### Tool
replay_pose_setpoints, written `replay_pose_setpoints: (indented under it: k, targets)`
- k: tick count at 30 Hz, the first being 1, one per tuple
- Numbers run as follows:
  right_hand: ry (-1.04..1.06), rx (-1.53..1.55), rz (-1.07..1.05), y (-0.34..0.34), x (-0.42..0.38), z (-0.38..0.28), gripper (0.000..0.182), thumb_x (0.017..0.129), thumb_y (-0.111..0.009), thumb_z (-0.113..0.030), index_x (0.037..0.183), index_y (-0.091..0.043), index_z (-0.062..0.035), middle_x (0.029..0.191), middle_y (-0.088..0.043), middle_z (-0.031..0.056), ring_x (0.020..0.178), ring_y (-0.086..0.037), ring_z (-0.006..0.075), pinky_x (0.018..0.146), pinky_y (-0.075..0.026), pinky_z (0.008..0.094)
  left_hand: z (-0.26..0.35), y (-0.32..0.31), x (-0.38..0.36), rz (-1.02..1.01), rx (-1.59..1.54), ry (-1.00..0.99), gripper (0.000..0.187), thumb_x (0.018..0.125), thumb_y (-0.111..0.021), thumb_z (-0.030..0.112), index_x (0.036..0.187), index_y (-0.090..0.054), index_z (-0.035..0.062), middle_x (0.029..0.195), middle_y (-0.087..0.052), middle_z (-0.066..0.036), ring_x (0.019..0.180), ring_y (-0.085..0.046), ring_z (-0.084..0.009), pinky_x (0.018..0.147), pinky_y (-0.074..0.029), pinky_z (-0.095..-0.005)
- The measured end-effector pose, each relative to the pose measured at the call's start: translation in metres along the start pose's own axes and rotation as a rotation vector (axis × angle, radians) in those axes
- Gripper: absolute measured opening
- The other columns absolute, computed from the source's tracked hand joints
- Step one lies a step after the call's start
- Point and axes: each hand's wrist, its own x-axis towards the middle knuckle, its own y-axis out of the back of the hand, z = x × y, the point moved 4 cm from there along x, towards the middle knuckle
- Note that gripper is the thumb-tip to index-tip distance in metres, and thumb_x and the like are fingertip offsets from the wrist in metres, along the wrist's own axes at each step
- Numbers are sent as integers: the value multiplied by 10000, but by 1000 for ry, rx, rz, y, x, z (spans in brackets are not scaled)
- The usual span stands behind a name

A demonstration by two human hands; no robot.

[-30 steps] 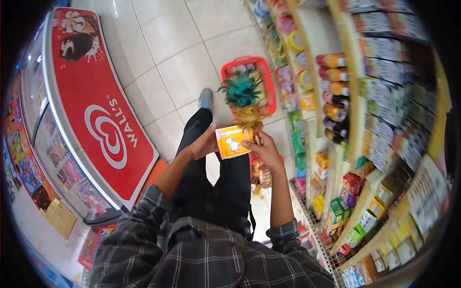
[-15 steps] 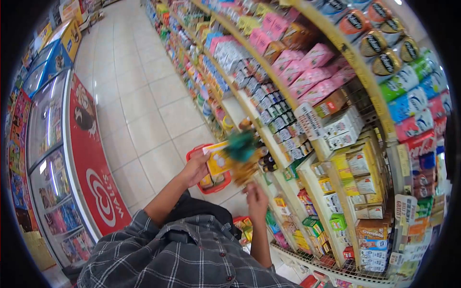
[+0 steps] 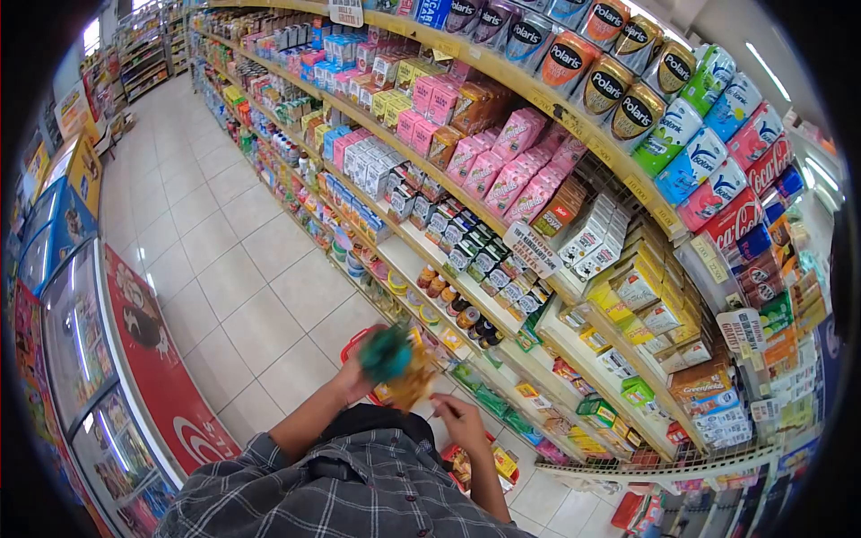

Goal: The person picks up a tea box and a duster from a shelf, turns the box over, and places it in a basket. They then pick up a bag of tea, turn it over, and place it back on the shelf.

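Note:
A feather duster (image 3: 411, 377), green at one end and golden brown at the other, is blurred by motion between my hands. My right hand (image 3: 459, 420) is closed at the duster's brown end, apparently around its handle, which I cannot make out. The duster's green part covers the fingers of my left hand (image 3: 352, 384). The yellow packet seen in that hand a moment earlier is mostly hidden behind the feathers. Below my hands, a red basket (image 3: 352, 344) stands on the floor, largely covered by the duster and my left hand.
Shelves of drink cartons (image 3: 511, 170) and cans (image 3: 610, 85) run along my right. A red-sided Wall's freezer (image 3: 148, 345) stands on my left. Another red basket (image 3: 504, 484) with packets sits by my right forearm. A tiled aisle (image 3: 202, 229) stretches ahead.
The duster has swept left and down, over my left hand and the yellow packet. My right hand has dropped slightly. The head view has tilted up, showing more of the upper shelves and aisle.

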Motion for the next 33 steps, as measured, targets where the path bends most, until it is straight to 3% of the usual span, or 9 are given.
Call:
replay_pose_setpoints:
  k: [1,3,8,12,16,19,25,29,33]
  targets:
    - [28,-15,-23,-11,5,10,215,950,-623,-183,1048,-701,-7,738,-607,-13,610,-477,36,546,-375,199,4,-4,-8,-176,-327,150,579,973,-542,324,1459,-354,73,1438,-470,-68,1304,-469,-242,1127,-343,-412]
    - [47,-11,79,-17,21,29,212,948,-625,-182,1042,-705,-10,732,-606,-12,606,-476,37,541,-374,202,7,-6,1,-46,68,69,566,962,-565,281,1437,-367,47,1416,-489,-92,1299,-477,-253,1126,-346,-408]
    - [-199,79,560,15,34,25,214,945,-629,-192,1042,-709,-20,725,-604,-9,614,-481,43,556,-381,211,34,5,2,42,-21,124,399,987,-491,119,1354,-412,-18,1358,-511,-149,1263,-513,-259,1102,-394,-401]
    - [25,15,223,-43,33,-33,187,948,-612,-173,1011,-700,-20,713,-594,-17,617,-482,45,556,-380,215,58,13,5,-33,44,133,461,972,-534,132,1395,-389,23,1400,-481,-134,1300,-475,-242,1126,-362,-386]
    - [-2,-50,260,-53,52,-7,207,962,-601,-165,1069,-668,0,786,-610,-7,715,-552,83,673,-449,235,70,14,10,-49,52,172,402,997,-477,111,1372,-396,-9,1366,-500,-147,1271,-503,-257,1104,-394,-399]
    - [-108,30,612,-54,61,-7,199,968,-607,-244,997,-641,-50,645,-482,-47,520,-389,29,464,-310,216,73,23,13,-56,67,171,384,1010,-456,113,1357,-396,-40,1347,-512,-157,1253,-522,-262,1084,-424,-396]
    - [-241,651,375,-128,60,-59,135,924,-665,-171,934,-556,-92,622,-444,-67,414,-310,17,380,-214,211,70,12,0,-91,157,261,394,1005,-443,63,1386,-373,-8,1317,-532,-140,1227,-544,-243,1043,-456,-379]
    - [-158,599,511,-128,68,-69,151,884,-699,-115,920,-555,-87,650,-529,-39,401,-332,18,368,-220,216,74,29,5,80,888,-241,717,933,-630,173,1501,-220,22,1491,-336,-189,1401,-321,-289,1117,-327,-406]
    - [-172,382,370,-127,74,-76,143,917,-665,-166,942,-564,-68,675,-565,-20,410,-324,20,374,-232,212,107,-20,-19,-404,1501,-489,861,882,-691,177,1530,-144,30,1537,-256,-209,1419,-285,-308,1104,-322,-424]
